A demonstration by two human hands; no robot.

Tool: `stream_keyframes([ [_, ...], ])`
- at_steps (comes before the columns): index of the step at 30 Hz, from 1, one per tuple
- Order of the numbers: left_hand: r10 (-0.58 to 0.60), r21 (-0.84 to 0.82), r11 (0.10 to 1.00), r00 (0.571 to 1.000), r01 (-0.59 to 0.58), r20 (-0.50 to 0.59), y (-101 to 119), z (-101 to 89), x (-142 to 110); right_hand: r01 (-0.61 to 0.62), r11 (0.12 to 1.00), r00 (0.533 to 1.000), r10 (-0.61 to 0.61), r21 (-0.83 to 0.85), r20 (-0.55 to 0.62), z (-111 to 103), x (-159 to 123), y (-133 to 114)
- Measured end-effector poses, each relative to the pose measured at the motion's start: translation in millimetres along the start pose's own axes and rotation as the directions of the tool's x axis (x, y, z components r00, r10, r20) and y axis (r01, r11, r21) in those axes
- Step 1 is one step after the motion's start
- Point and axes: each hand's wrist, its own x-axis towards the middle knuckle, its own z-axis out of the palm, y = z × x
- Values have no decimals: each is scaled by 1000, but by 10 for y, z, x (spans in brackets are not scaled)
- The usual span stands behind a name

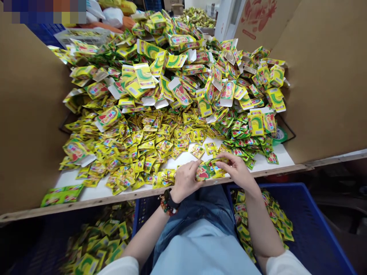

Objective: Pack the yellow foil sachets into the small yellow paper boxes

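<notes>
My left hand (185, 179) and my right hand (235, 168) meet at the front edge of a white table (275, 152), both closed on a small stack of yellow-green sachets (208, 170). A beaded bracelet and a dark band sit on my left wrist. A big heap of loose yellow sachets (134, 145) lies just beyond my hands. Behind the sachets, yellow-green flat cartons (172, 76) with open white flaps are piled high.
Tall brown cardboard walls stand at the left (28, 126) and right (327, 76). A blue crate (315, 229) with filled cartons sits below the table at the right; more cartons (97, 244) lie below at the left. A green tape roll (279, 134) rests at the table's right.
</notes>
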Motion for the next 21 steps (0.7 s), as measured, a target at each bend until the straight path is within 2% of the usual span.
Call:
stream_keyframes([
  [5, 55, 24, 998, 996, -56, 69, -17, -32, -1, 81, 965, 996, -91, -248, -27, 55, -70, -101],
  [7, 56, -11, 998, 997, -55, 47, -10, -18, -15, 102, 937, 990, -130, -334, -61, 111, -96, -157],
  [10, 9, -116, 993, 999, -14, -43, 33, 53, -65, 106, 883, 982, -165, -458, -92, 202, -135, -247],
  [14, -113, -255, 964, 981, 71, -158, 156, 224, -168, 89, 731, 983, -173, -676, -57, 280, -207, -340],
  [17, -161, -298, 949, 969, 100, -190, 236, 347, -238, 114, 602, 973, -229, -791, -35, 324, -250, -341],
  [19, -155, -320, 943, 969, 87, -193, 255, 398, -268, 180, 603, 961, -276, -777, 9, 363, -262, -295],
  [21, -168, -344, 935, 964, 89, -206, 249, 418, -282, 230, 669, 943, -333, -706, -8, 412, -270, -220],
])
